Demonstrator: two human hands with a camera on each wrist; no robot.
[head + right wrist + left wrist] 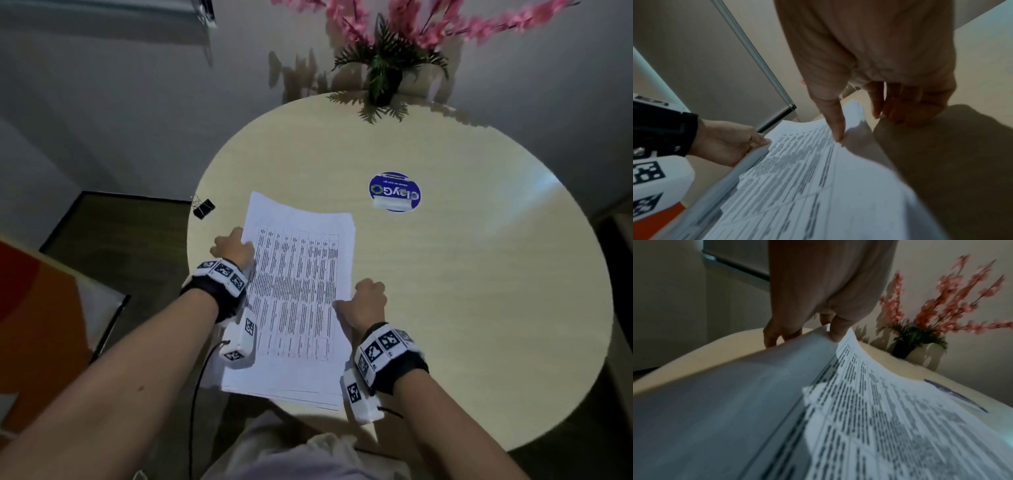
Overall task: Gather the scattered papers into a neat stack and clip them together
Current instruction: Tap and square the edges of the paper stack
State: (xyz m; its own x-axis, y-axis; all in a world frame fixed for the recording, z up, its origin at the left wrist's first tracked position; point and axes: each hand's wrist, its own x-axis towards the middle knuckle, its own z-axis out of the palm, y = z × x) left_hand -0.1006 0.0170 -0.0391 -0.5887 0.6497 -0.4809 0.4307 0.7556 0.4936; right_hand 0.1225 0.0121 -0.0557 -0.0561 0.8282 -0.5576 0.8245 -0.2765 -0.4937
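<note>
A stack of printed papers [298, 291] lies on the round table [445, 274], its near end hanging over the table's front edge. My left hand [233, 248] grips the stack's left edge, thumb on the top sheet [838, 335], fingers underneath. On the opposite edge, my right hand [363, 301] pinches the papers [797, 170], thumb [835, 123] on top and fingers curled below. The left hand [731, 142] also shows in the right wrist view. A black binder clip [203, 207] lies at the table's left rim, beyond the left hand.
A round blue sticker [394, 192] sits on the table beyond the stack to the right. A dark pot of pink flowers [387, 78] stands at the far edge. An orange and white object [41, 325] is on the floor at left.
</note>
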